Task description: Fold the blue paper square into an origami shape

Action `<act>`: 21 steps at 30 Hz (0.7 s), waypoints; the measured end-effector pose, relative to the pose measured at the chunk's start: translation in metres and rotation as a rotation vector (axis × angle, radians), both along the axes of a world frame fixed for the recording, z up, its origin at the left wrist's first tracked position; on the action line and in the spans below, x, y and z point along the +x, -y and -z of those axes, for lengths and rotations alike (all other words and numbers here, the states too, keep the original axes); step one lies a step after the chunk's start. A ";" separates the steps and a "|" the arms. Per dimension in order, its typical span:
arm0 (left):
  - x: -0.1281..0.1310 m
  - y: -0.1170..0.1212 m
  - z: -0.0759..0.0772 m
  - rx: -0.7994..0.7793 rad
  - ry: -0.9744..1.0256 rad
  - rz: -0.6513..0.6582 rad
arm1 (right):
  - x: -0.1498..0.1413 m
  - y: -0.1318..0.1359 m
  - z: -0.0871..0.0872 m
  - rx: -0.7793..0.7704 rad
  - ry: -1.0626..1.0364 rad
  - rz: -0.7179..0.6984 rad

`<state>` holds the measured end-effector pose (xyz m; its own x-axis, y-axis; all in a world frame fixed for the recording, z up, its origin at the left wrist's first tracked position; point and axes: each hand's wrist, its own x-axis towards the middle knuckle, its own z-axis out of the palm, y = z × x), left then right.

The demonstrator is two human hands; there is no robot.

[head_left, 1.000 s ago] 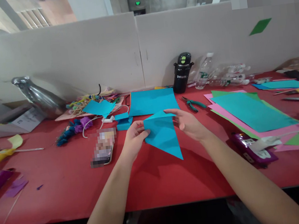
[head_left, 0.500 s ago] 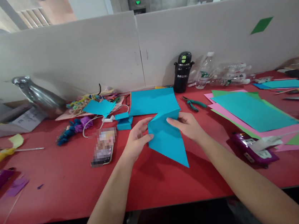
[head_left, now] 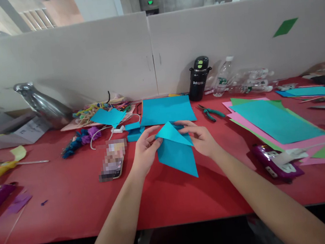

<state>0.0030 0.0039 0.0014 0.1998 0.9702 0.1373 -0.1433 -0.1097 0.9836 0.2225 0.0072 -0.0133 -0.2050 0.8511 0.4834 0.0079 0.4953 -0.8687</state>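
A folded blue paper (head_left: 176,151) is held above the red table (head_left: 171,199), its long point aimed toward me and a triangular flap folded over its top. My left hand (head_left: 144,150) pinches the paper's left edge. At the flap's right side my right hand (head_left: 201,138) grips the upper corner. A flat blue sheet (head_left: 166,110) lies just behind the hands, and a small folded blue piece (head_left: 135,133) sits to the left of it.
A phone (head_left: 112,159) lies left of my left hand. Pliers (head_left: 210,112), a black bottle (head_left: 198,78) and clear plastic bottles (head_left: 241,79) stand behind. Stacked coloured sheets (head_left: 274,123) and a purple item (head_left: 275,162) are on the right; craft scraps (head_left: 97,113) and a silver object (head_left: 43,104) on the left. White dividers (head_left: 85,60) close the back.
The paper's top corner has been folded down toward me into a triangular flap; both hands closed in on it and the paper dropped slightly.
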 end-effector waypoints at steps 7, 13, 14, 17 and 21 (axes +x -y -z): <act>-0.002 -0.002 -0.001 -0.117 0.154 0.022 | 0.002 0.000 0.002 0.101 0.054 0.092; 0.003 0.002 0.001 -0.025 0.020 -0.015 | -0.002 0.002 0.000 0.051 0.088 0.127; 0.003 0.001 0.002 -0.015 0.010 -0.040 | -0.004 0.002 0.000 0.029 0.079 0.134; 0.002 -0.002 0.003 -0.006 0.055 -0.103 | -0.009 0.005 -0.002 -0.069 -0.009 0.134; -0.002 -0.008 0.007 0.034 0.133 -0.192 | -0.013 0.007 -0.004 -0.218 -0.147 0.115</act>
